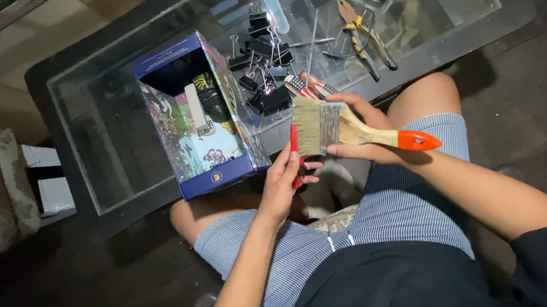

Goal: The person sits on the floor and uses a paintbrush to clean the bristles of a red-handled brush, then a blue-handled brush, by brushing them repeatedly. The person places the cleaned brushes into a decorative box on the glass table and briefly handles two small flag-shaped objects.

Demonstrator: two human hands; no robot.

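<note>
Wooden paintbrush in right hand, lying level, bristles pointing left.

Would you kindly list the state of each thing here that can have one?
paintbrush: lifted, in the right hand, bristles pointing left
red-handled tool: held by the left hand, mostly hidden behind the brush
blue box: lying on its side on the glass table, open, items inside
binder clips: loose pile
pliers: lying flat
</note>
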